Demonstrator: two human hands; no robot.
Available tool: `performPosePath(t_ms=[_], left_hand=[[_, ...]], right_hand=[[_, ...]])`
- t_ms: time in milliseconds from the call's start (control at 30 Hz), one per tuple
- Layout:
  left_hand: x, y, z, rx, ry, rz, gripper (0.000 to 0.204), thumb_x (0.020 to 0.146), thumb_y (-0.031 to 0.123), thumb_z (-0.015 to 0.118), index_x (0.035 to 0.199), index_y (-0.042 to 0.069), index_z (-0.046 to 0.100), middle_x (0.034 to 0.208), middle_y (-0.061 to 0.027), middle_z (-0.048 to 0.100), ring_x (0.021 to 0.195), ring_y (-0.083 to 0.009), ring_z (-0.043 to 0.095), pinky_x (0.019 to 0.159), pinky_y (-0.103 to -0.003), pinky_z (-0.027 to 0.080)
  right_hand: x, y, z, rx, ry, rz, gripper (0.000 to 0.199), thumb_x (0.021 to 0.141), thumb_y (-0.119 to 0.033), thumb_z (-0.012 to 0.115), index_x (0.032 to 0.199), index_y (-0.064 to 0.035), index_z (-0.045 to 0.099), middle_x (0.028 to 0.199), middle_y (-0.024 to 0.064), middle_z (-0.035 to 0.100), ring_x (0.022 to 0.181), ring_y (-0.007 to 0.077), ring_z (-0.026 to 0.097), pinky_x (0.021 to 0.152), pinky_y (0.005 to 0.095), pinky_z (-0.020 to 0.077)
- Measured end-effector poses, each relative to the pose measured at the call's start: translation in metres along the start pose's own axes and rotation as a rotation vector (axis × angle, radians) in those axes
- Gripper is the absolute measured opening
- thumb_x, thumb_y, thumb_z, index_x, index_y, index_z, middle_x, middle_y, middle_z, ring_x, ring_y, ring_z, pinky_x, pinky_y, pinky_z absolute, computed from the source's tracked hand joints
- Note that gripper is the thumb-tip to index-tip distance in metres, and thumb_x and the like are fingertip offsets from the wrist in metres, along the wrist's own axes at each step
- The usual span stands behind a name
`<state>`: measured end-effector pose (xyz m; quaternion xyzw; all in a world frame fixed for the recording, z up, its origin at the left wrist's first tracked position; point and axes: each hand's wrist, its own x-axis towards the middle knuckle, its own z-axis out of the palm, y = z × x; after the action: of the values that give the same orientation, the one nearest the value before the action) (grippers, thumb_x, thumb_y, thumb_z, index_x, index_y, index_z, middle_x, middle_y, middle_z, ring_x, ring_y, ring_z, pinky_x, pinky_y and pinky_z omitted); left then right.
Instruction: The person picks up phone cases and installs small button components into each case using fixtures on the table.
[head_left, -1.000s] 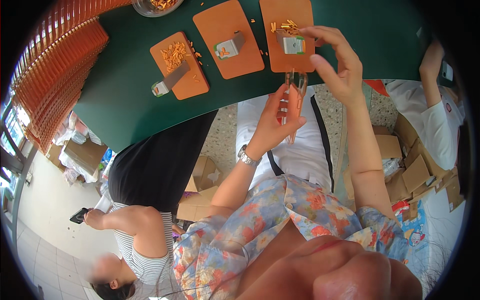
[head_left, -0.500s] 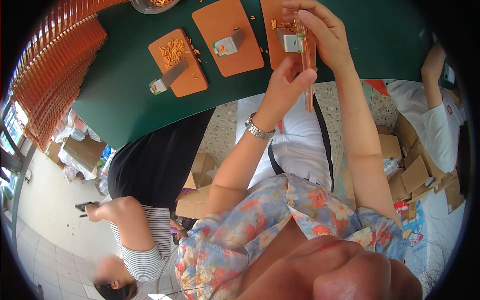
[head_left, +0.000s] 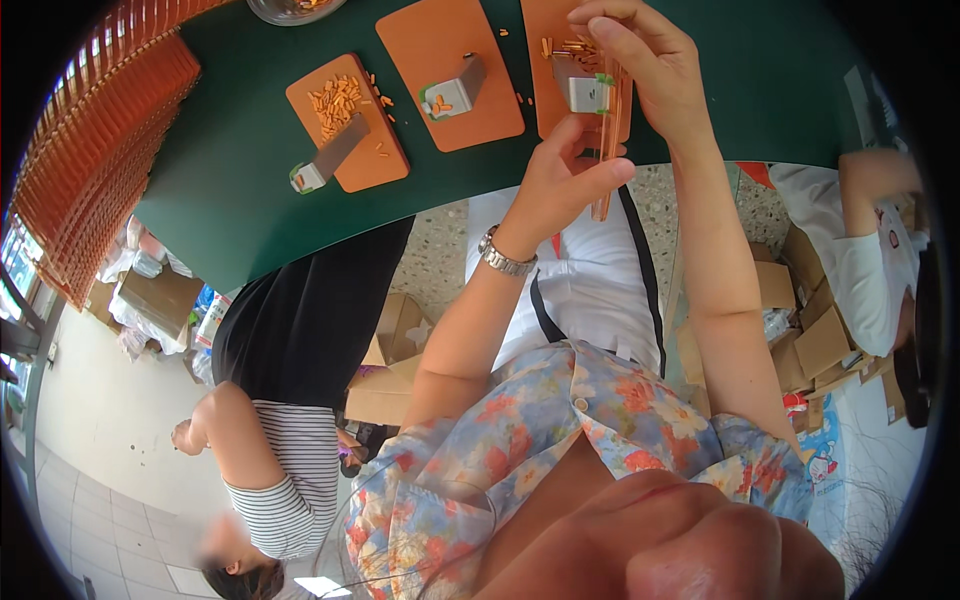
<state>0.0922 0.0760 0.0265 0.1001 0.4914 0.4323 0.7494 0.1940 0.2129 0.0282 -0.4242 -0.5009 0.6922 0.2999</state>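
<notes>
Both my hands hold a long, thin orange strip (head_left: pixel 606 150) upright over the near edge of the green table (head_left: pixel 240 200). My right hand (head_left: pixel 645 65) pinches its top end above the right orange board (head_left: pixel 545 40). My left hand (head_left: pixel 560 180), with a metal watch on the wrist, grips the strip lower down. A small grey and white tool (head_left: pixel 585 92) lies on that board among a few small orange pieces, just beside the strip.
Two more orange boards lie to the left: the middle board (head_left: pixel 440 50) carries a tool, the left board (head_left: pixel 370 160) a pile of orange pieces and a tool. Orange slats (head_left: pixel 90 150) are stacked far left. A person in a striped top (head_left: pixel 270 480) sits lower left, another person (head_left: pixel 870 250) right. Cardboard boxes (head_left: pixel 400 340) stand underneath.
Both hands have lifted the strip from near the table's edge up over the right board. The person at lower left has shifted an arm.
</notes>
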Motion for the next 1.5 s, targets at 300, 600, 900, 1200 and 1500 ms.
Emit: performPosePath(t_ms=[300,600,900,1200,1500], left_hand=[[0.007,-0.008,-0.001,0.163,0.025,0.169,0.057,0.082,0.029,0.075,0.125,-0.002,0.051,0.109,-0.0102,0.063,0.096,-0.0149,0.061,0.083,-0.032,0.051],[0.005,0.004,0.007,0.079,-0.055,0.013,0.043,0.09,0.028,0.068,0.121,0.002,0.054,0.088,-0.001,0.059,0.069,-0.0073,0.056,0.058,-0.023,0.044],[-0.051,0.03,0.046,0.123,-0.107,0.292,0.022,0.097,0.025,0.059,0.108,0.006,0.058,0.089,0.0009,0.061,0.079,-0.0067,0.058,0.071,-0.023,0.048],[-0.095,0.058,0.035,0.137,-0.302,0.358,0.018,0.097,0.026,0.059,0.099,0.008,0.06,0.095,0.0019,0.063,0.089,-0.0066,0.059,0.084,-0.027,0.049],[-0.134,0.074,0.008,0.031,-0.341,0.455,0.018,0.098,0.027,0.058,0.101,0.009,0.06,0.096,0.0025,0.062,0.087,-0.0071,0.06,0.086,-0.026,0.048]], right_hand=[[0.008,0.027,-0.002,0.079,-0.035,-0.095,0.013,0.092,-0.016,0.06,0.087,-0.0042,0.063,0.093,0.0044,0.06,0.087,0.0112,0.056,0.077,0.023,0.0444],[0.011,0.018,-0.015,-0.124,-0.021,-0.024,0.021,0.094,-0.02,0.06,0.101,-0.0009,0.065,0.095,0.0024,0.062,0.095,0.0101,0.056,0.085,0.0242,0.0426],[-0.074,-0.038,-0.029,-0.292,0.033,-0.301,0.006,0.091,-0.006,0.062,0.092,-0.0001,0.061,0.092,0.0028,0.056,0.081,0.0085,0.052,0.072,0.0229,0.042],[-0.103,-0.09,0.02,-0.205,-0.019,-0.554,0.007,0.091,-0.004,0.061,0.096,0.0004,0.061,0.098,0.0033,0.054,0.087,0.0089,0.051,0.077,0.0226,0.042],[-0.097,-0.109,0.067,-0.161,-0.172,-0.516,0.009,0.094,-0.01,0.062,0.099,-0.0026,0.06,0.09,-0.0012,0.055,0.081,0.0052,0.051,0.073,0.0207,0.0424]])
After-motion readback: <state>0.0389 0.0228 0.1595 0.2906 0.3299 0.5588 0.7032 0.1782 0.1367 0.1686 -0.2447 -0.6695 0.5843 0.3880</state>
